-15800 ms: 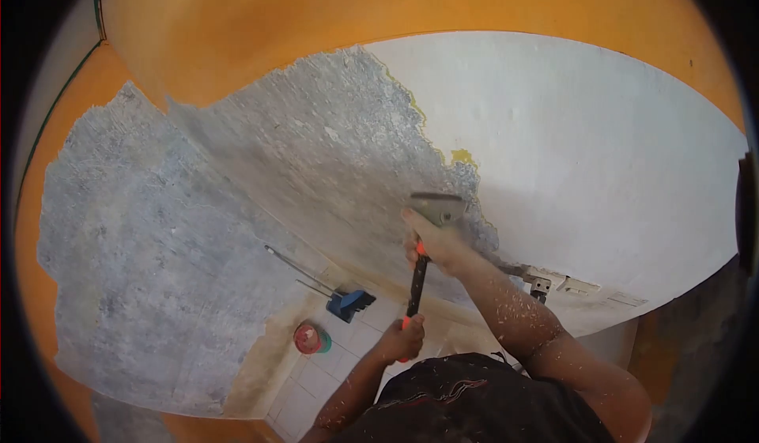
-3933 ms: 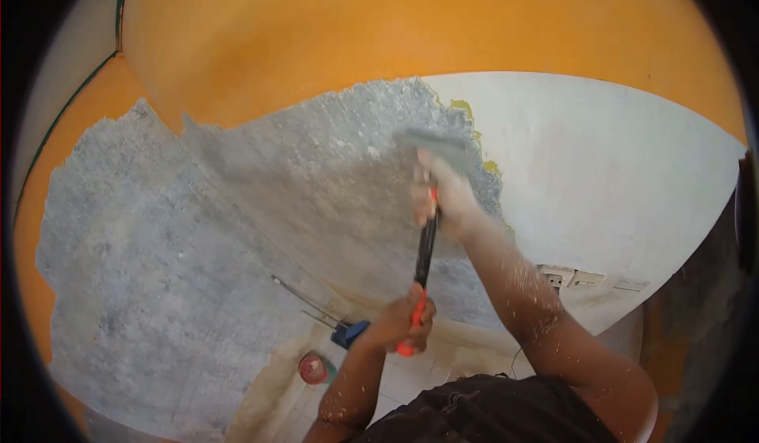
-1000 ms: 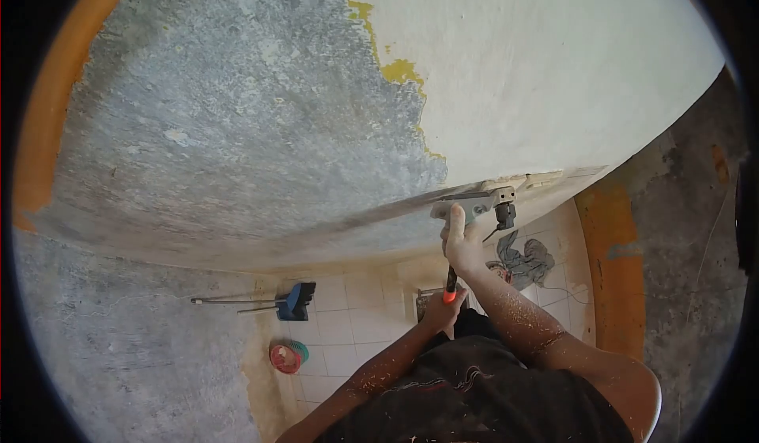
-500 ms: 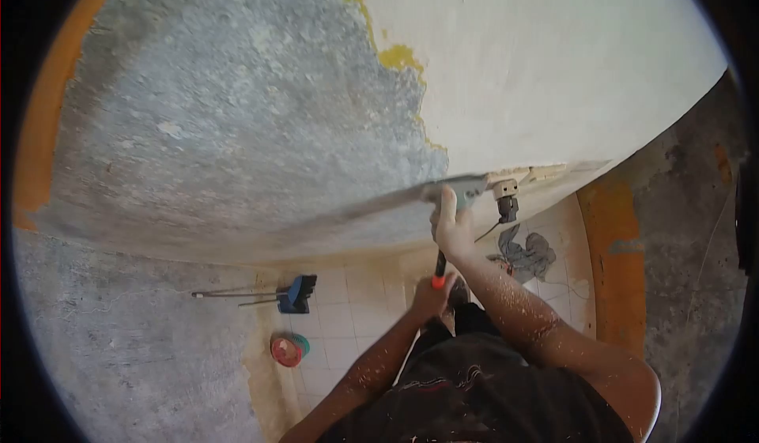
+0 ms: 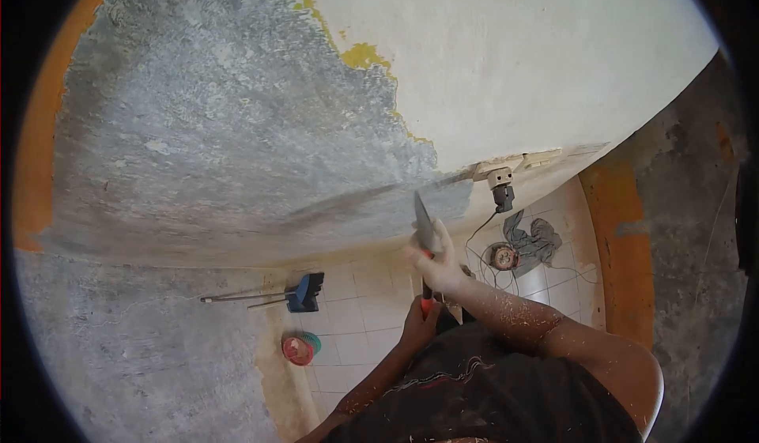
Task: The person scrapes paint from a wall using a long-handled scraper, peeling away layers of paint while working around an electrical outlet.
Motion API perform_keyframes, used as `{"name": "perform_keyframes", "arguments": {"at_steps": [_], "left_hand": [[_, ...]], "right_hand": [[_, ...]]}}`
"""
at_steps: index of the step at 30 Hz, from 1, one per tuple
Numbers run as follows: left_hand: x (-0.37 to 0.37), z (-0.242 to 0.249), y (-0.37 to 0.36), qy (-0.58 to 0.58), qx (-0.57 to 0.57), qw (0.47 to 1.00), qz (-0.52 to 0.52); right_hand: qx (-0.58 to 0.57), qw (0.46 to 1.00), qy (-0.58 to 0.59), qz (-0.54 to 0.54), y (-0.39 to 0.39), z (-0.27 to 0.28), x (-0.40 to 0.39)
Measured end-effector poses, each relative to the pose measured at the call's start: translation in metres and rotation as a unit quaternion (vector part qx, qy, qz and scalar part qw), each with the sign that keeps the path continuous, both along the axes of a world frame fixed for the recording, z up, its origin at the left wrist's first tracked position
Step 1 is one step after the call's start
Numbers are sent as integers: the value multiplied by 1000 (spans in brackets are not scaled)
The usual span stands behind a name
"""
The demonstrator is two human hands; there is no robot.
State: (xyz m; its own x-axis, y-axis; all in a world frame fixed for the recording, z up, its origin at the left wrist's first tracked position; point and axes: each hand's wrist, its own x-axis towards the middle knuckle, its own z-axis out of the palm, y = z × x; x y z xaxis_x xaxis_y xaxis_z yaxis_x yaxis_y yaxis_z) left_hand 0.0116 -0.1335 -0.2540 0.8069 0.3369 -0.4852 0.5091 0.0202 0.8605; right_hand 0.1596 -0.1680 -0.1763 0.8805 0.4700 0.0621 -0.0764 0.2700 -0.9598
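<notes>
A scraper [image 5: 424,223] with a grey blade and a black-and-red handle is in both my hands, its blade pointing up toward the wall. My right hand [image 5: 439,263], pale as if gloved or dusty, is closed round the upper handle just below the blade. Lower down, my left hand [image 5: 419,322] grips the handle near its red end. In front of me the wall [image 5: 253,119] is stripped to rough grey on the left, while white paint [image 5: 538,71] with a ragged yellow edge covers the right. The blade appears apart from the wall.
A socket [image 5: 500,177] with a black plug [image 5: 504,198] is on the wall, its cord hanging down. Grey cloth [image 5: 538,241] and a round object [image 5: 503,256] lie on the tiled floor. To the left are a blue dustpan [image 5: 304,293] and a red basket [image 5: 298,350].
The scraper has come away from the wall beside the socket and drawn back toward my body, its blade turned edge-on. Both hands moved down and slightly left with it.
</notes>
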Motion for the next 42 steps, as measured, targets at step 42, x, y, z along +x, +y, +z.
{"name": "perform_keyframes", "arguments": {"at_steps": [42], "left_hand": [[75,-7,12,-9,144,989,7]], "right_hand": [[175,893,334,247,9,-3,77]]}}
